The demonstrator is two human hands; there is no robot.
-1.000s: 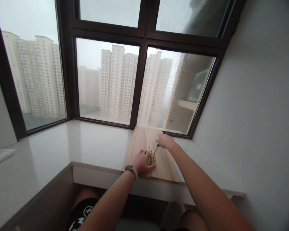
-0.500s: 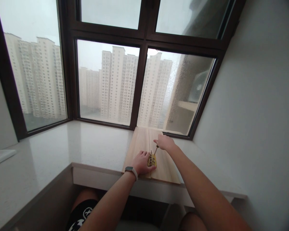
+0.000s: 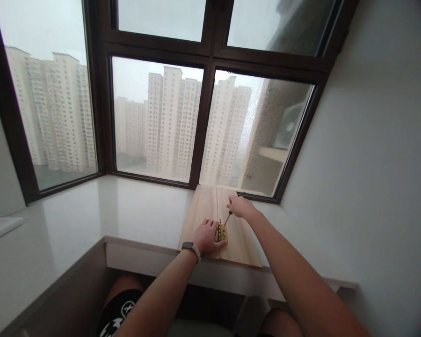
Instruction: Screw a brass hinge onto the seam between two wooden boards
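While the right hand (image 3: 242, 206) curls round a screwdriver (image 3: 228, 218), its forearm (image 3: 294, 257) slants.

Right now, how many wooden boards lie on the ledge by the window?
2. The left board is partly under the left hand; the right board lies beside it across a thin seam, below the right hand. No others show.

Lower centre: yellow rectangular metal hinge (image 3: 224, 232) lies on pale flat wooden boards (image 3: 243, 241), atop white flat windowsill (image 3: 143, 210); dark-framed glass window (image 3: 204, 117) behind, upper centre.
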